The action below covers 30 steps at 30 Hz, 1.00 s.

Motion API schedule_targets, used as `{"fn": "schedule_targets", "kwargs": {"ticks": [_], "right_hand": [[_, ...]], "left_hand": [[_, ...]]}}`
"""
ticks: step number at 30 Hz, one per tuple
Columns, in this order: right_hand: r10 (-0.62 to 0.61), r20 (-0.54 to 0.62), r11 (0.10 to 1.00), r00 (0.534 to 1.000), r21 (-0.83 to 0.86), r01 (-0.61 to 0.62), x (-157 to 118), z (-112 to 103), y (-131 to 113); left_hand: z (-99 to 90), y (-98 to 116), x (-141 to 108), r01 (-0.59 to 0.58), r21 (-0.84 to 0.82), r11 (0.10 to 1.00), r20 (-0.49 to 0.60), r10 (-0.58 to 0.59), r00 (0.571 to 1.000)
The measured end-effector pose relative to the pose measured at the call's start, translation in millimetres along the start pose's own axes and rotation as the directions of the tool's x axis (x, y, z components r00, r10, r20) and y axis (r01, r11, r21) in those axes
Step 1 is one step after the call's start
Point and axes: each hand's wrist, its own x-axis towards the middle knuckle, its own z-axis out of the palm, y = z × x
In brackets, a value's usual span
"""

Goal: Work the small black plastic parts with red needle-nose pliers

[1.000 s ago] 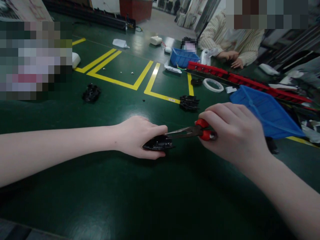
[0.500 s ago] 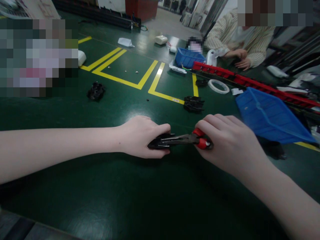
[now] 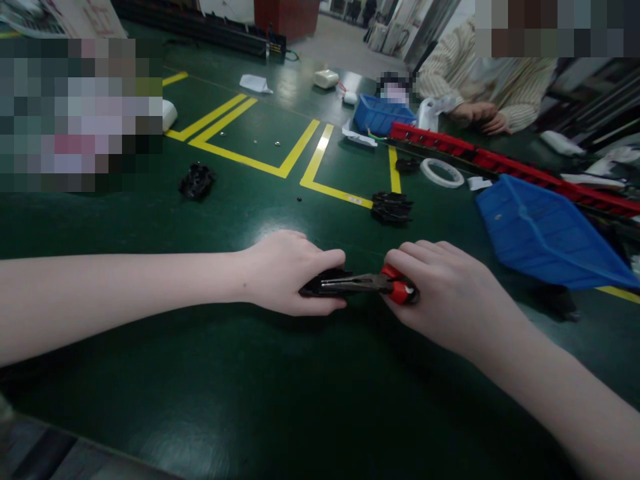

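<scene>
My left hand (image 3: 293,273) is closed around a black plastic part (image 3: 320,283), most of which its fingers hide. Red-handled pliers (image 3: 395,287) are gripped in my right hand (image 3: 440,293), their handles largely covered by the palm. The long metal jaws point left and reach onto the black part between my left thumb and fingers. Both hands are held over the green table (image 3: 240,387). Beyond them lie a black part with ragged edges (image 3: 391,207) and a similar black clump (image 3: 197,181).
To the right stand a tilted blue bin (image 3: 555,233) and a white tape roll (image 3: 442,173). A red rail (image 3: 450,150) runs behind them. Yellow tape lines (image 3: 240,159) mark the table. Across it sits a person with hands (image 3: 483,117) together. A smaller blue bin (image 3: 383,115) stands nearby.
My right hand and the pliers have shifted slightly left, toward the left hand, and the jaws reach further along the black part. The whole view has drifted a little.
</scene>
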Motion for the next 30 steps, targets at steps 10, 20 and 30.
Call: {"fn": "schedule_targets", "kwargs": {"ticks": [10, 20, 30], "right_hand": [[0.023, -0.002, 1.0, 1.0, 0.02, -0.023, -3.5, 6.5, 0.8], [0.006, -0.147, 1.0, 0.989, -0.021, -0.009, -2.0, 32.3, 1.1], [0.11, -0.032, 0.994, 0.993, 0.021, -0.109, -2.0, 27.5, -4.7]], "left_hand": [[0.9, -1.3, 1.5, -0.014, 0.027, 1.0, -0.003, 0.014, 1.0], [2.1, -3.0, 1.1, -0.002, 0.038, 0.999, 0.001, 0.002, 1.0], [4.7, -0.1, 1.7, 0.095, 0.098, 0.991, -0.053, -0.091, 0.994]]}}
